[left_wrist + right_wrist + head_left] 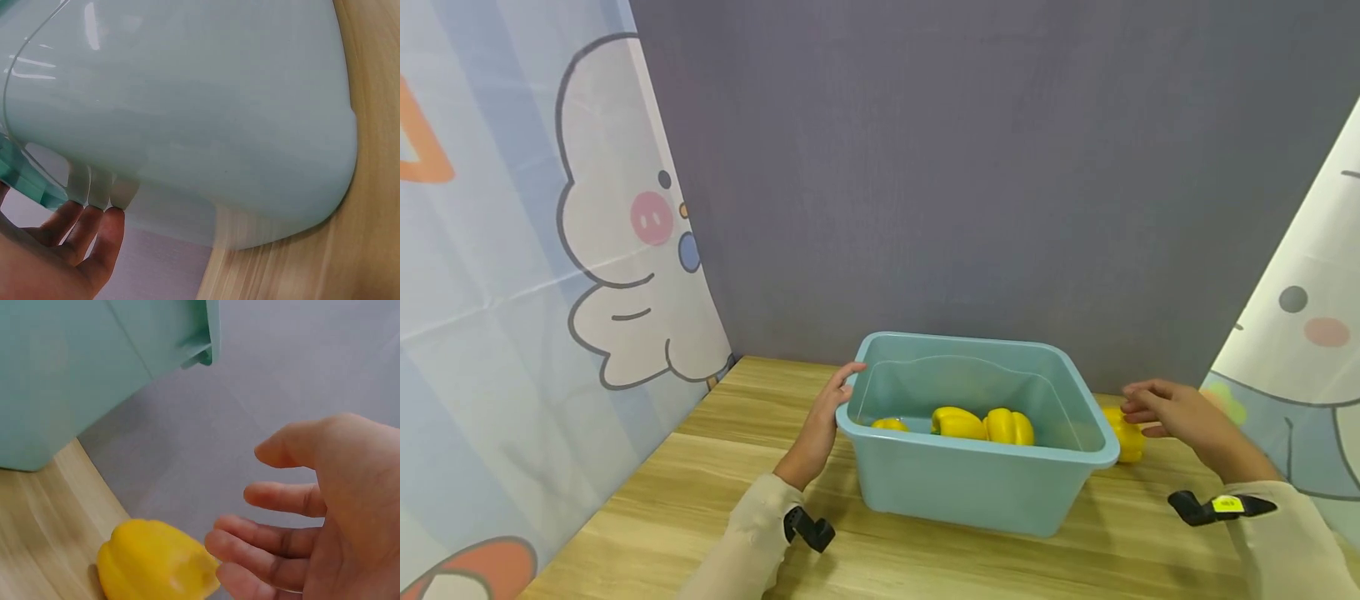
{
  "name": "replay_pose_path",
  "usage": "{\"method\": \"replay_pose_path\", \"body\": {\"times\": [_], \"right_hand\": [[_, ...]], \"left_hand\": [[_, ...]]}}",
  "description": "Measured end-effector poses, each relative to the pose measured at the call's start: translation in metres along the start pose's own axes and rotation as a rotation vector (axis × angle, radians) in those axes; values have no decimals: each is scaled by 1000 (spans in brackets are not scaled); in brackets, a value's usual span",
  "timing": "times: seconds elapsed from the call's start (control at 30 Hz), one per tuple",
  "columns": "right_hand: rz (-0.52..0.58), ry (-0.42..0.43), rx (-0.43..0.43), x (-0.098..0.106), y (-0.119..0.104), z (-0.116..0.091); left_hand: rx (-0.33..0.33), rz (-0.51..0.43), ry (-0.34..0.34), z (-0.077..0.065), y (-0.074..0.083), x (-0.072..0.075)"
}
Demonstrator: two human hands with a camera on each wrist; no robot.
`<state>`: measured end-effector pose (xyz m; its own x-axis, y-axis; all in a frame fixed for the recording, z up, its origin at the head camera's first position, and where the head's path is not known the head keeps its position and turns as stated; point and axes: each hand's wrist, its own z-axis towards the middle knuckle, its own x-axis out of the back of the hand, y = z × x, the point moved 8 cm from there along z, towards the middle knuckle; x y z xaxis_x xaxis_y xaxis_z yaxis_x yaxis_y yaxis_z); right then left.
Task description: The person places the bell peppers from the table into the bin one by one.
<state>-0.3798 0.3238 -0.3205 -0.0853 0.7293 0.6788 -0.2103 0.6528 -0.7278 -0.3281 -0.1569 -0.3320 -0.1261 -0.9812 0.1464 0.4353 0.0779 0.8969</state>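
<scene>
A light blue plastic bin stands on the wooden table with three yellow bell peppers showing inside: one at the left, mostly hidden by the near rim, and a pair side by side in the middle. My left hand grips the bin's left rim; in the left wrist view several fingertips press the outer wall. Right of the bin, another yellow bell pepper lies on the table. My right hand is close beside it, fingers loosely bent, fingertips overlapping the pepper in both views, holding nothing.
The wooden tabletop reaches back to a grey backdrop. Cartoon-printed cloths hang at the left and right. Each wrist wears a black strap, the left one close to the bin's near left corner.
</scene>
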Motion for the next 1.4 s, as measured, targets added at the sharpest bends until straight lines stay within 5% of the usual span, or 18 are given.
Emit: {"method": "replay_pose_path", "body": {"times": [0.23, 0.7, 1.4], "right_hand": [[-11, 36, -17, 2, 17, -8], [-324, 118, 89, -15, 15, -8], [-386, 140, 134, -35, 12, -1]], "left_hand": [[-2, 4, 0, 3, 2, 0], [21, -1, 1, -4, -2, 3], [3, 5, 4, -1, 2, 1]]}}
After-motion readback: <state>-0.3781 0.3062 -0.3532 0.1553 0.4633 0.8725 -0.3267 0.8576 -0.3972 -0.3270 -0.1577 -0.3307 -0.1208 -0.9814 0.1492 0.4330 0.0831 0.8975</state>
